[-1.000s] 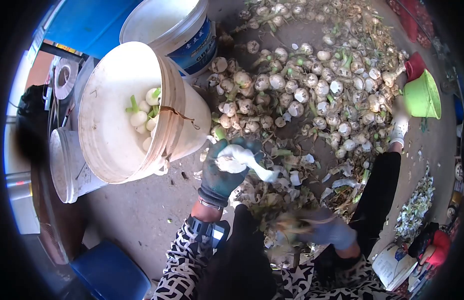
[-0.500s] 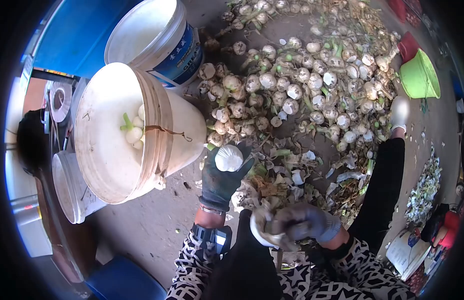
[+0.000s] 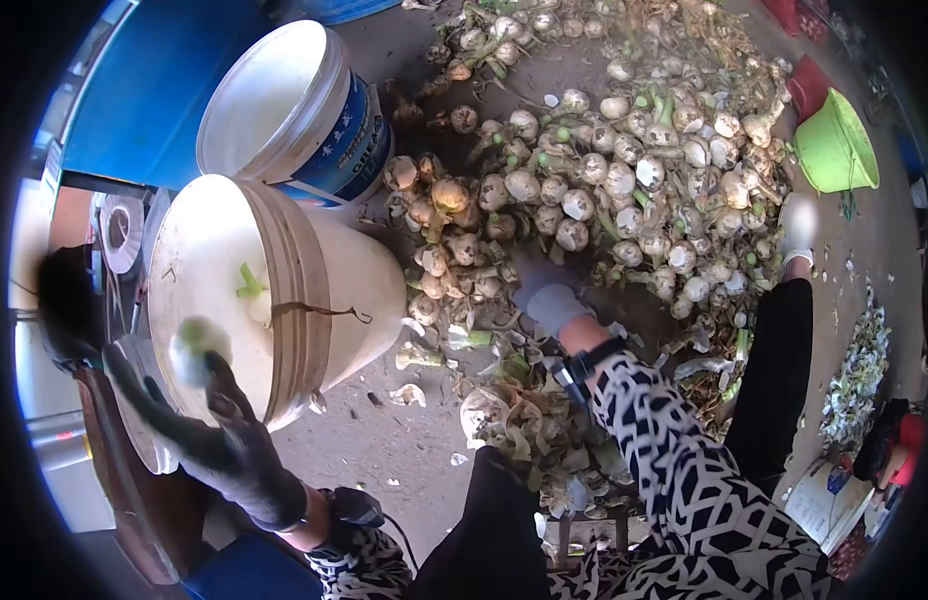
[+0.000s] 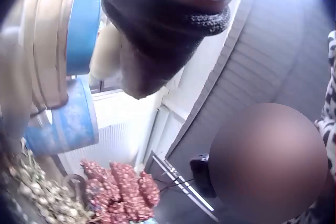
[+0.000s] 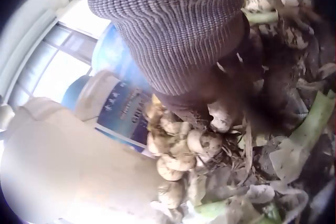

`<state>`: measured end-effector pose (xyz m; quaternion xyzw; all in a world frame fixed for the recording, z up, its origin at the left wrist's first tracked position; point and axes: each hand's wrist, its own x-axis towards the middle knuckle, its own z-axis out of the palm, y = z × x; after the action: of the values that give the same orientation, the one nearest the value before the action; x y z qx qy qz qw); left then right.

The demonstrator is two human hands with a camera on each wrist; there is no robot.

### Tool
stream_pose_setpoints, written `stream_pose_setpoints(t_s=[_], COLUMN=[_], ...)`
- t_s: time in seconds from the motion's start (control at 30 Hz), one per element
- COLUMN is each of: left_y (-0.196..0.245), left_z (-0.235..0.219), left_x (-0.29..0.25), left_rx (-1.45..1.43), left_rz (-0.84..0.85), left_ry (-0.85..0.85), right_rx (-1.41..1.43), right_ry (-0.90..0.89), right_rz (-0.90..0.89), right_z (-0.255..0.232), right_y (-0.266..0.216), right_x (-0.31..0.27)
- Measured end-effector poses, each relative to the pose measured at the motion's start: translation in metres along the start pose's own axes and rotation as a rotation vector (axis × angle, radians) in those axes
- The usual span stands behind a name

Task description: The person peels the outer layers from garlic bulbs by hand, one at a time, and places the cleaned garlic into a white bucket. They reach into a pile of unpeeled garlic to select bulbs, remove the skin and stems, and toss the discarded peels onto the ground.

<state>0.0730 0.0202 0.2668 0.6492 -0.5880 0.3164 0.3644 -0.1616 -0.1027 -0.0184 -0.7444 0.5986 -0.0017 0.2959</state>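
Observation:
In the head view my gloved left hand (image 3: 219,430) reaches out at the mouth of a white bucket (image 3: 319,300), its fingers spread. A blurred peeled garlic bulb (image 3: 191,352) with green on it is just off the fingertips, over the bucket opening. Another peeled bulb with a green stem (image 3: 254,290) shows inside the bucket. My right hand (image 3: 546,292), in a grey glove, reaches down into the near edge of a heap of unpeeled garlic bulbs (image 3: 624,180). Bulbs (image 5: 202,142) lie close by it in the right wrist view; its fingertips are blurred and partly hidden.
A second white bucket with a blue label (image 3: 349,140) stands behind the first. Loose garlic skins (image 3: 524,410) and cut stems litter the ground before my knees. A green basin (image 3: 837,145) is at the far right, with peel scraps (image 3: 856,380) nearer.
My left hand has swung left from above the litter to the bucket, and the peeled garlic bulb has left its fingers. My right hand has moved from near my lap forward to the heap.

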Motion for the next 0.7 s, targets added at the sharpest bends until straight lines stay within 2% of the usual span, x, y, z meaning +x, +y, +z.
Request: stream_pose_setpoints(t_s=[0.07, 0.13, 0.17, 0.2, 0.23, 0.27, 0.3, 0.33, 0.37, 0.4, 0.47, 0.5, 0.6, 0.67, 0.7], left_y=[0.014, 0.049, 0.072, 0.088, 0.091, 0.093, 0.097, 0.100, 0.102, 0.104, 0.108, 0.110, 0.112, 0.111, 0.109], left_z=[0.001, 0.027, 0.048, 0.069, 0.082, 0.092, 0.093, 0.091, 0.087, 0.083, 0.078, 0.077, 0.079, 0.078, 0.081], left_x=[-0.024, -0.071, -0.094, -0.117, -0.146, -0.166, -0.170, -0.165, -0.157, -0.148, -0.139, -0.140, -0.139, -0.139, -0.143], left_rx=[-0.129, -0.696, -0.639, -0.597, -0.610, -0.626, -0.609, -0.616, -0.659, -0.698, -0.706, -0.704, -0.714, -0.791, -0.889], left_rz=[-0.088, 0.033, -0.030, -0.040, -0.053, -0.062, -0.151, -0.145, -0.088, -0.032, 0.028, 0.022, 0.023, -0.058, -0.162], left_ry=[0.000, -0.670, -0.755, -0.778, -0.803, -0.827, -0.870, -0.865, -0.789, -0.713, -0.695, -0.656, -0.597, -0.677, -0.668], right_rx=[-0.015, 0.746, 1.621, 1.668, 1.790, 1.978, 2.038, 2.093, 2.079, 2.079, 1.256, 1.254, 1.245, 1.254, 1.262], right_ry=[-0.050, -0.140, -0.089, -0.194, -0.215, -0.203, -0.182, -0.161, -0.003, 0.007, 0.200, 0.204, 0.117, 0.052, -0.004], right_rz=[0.052, 0.126, 0.165, 0.248, 0.095, 0.145, 0.081, 0.011, 0.220, 0.215, -0.024, -0.022, 0.143, 0.117, 0.087], right_z=[0.010, 0.025, 0.039, 0.005, -0.015, -0.024, -0.020, -0.015, -0.010, -0.026, -0.060, -0.066, -0.076, -0.086, -0.088], right_y=[0.007, 0.031, 0.036, 0.008, -0.005, -0.019, -0.018, -0.016, -0.014, -0.018, -0.024, -0.024, -0.022, -0.020, -0.017], right_x=[0.010, -0.014, -0.040, -0.071, -0.099, -0.121, -0.130, -0.136, -0.142, -0.144, -0.149, -0.150, -0.149, -0.151, -0.152])
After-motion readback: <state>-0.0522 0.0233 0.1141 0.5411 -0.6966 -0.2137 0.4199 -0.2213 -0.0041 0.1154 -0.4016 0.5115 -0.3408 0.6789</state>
